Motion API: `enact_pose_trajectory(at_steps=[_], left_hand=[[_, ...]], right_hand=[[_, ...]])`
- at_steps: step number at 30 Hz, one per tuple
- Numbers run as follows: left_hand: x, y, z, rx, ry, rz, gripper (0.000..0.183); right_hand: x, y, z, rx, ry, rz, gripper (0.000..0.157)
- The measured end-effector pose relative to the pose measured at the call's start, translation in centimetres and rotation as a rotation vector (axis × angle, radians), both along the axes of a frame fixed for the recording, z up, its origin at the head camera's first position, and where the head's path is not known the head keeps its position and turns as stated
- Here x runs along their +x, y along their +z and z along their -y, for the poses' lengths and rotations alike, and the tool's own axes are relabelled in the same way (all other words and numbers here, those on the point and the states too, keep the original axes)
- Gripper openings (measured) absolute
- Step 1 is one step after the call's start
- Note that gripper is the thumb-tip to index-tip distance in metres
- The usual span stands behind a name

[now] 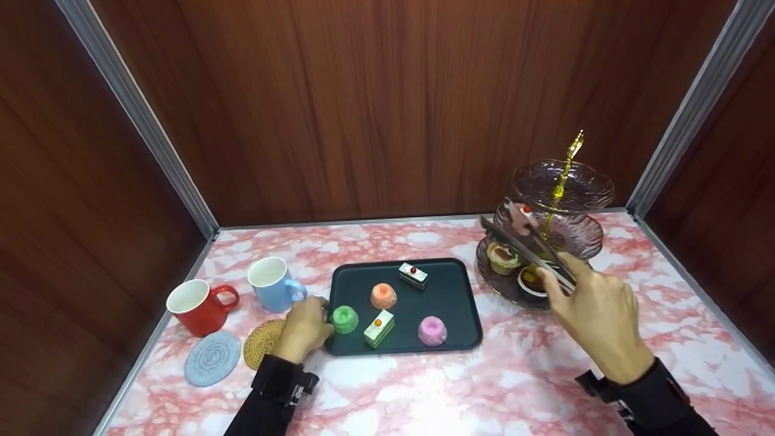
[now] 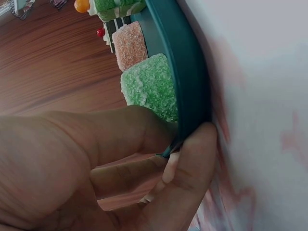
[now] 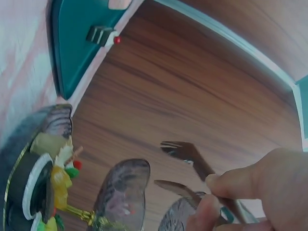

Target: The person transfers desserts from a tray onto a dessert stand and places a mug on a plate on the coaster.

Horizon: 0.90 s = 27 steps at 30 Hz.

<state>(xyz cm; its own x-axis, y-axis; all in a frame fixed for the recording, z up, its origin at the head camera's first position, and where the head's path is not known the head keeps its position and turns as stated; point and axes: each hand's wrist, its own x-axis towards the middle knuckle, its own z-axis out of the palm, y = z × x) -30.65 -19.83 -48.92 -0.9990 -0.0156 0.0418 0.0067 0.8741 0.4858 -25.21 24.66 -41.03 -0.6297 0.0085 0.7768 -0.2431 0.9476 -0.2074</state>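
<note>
My left hand [image 1: 304, 327] pinches the left rim of a dark green tray [image 1: 448, 284] between thumb and fingers. On the tray sit a green jelly-like sweet [image 1: 345, 320], an orange one [image 1: 383, 295], a pink one [image 1: 433, 330], a green layered cake [image 1: 379, 327] and a dark layered cake [image 1: 413, 276]. My right hand [image 1: 599, 309] grips metal tongs [image 3: 197, 163], their arms spread with nothing between the tips in the right wrist view. The tongs are beside a three-tier glass stand [image 1: 590, 233], where a pink cake slice [image 1: 519, 219] rests on the middle tier.
The stand's bottom tier carries a tart [image 1: 504, 257] and a dark round cake with yellow topping [image 1: 533, 280]. At left are a red mug [image 1: 203, 315], a light blue mug [image 1: 269, 287], a grey-blue coaster [image 1: 212, 358] and a tan woven coaster [image 1: 260, 344]. Wooden panels surround the table.
</note>
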Motion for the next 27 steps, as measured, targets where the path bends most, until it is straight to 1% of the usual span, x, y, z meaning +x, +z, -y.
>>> enact_pose_trajectory(at_steps=[5,8,14,22,27], left_hand=[[0.1,0.1,0.0,-0.027,-0.015,-0.026,0.038],[0.1,0.1,0.0,-0.026,-0.016,-0.035,0.037],[0.1,0.2,0.0,-0.012,-0.014,-0.038,0.035],[0.0,0.0,0.1,-0.012,-0.014,-0.018,0.036],[0.0,0.0,0.1,-0.005,-0.022,-0.023,0.036]], right_hand=[[-0.2,-0.8,1.0,-0.003,0.041,0.024,0.04],[-0.5,-1.4,1.5,-0.008,0.064,0.042,0.039],[-1.3,-2.9,2.2,-0.014,0.097,0.134,0.04],[-2.3,-4.8,3.0,-0.034,0.15,0.258,0.041],[-2.8,-5.9,3.6,-0.023,0.174,0.316,0.037]])
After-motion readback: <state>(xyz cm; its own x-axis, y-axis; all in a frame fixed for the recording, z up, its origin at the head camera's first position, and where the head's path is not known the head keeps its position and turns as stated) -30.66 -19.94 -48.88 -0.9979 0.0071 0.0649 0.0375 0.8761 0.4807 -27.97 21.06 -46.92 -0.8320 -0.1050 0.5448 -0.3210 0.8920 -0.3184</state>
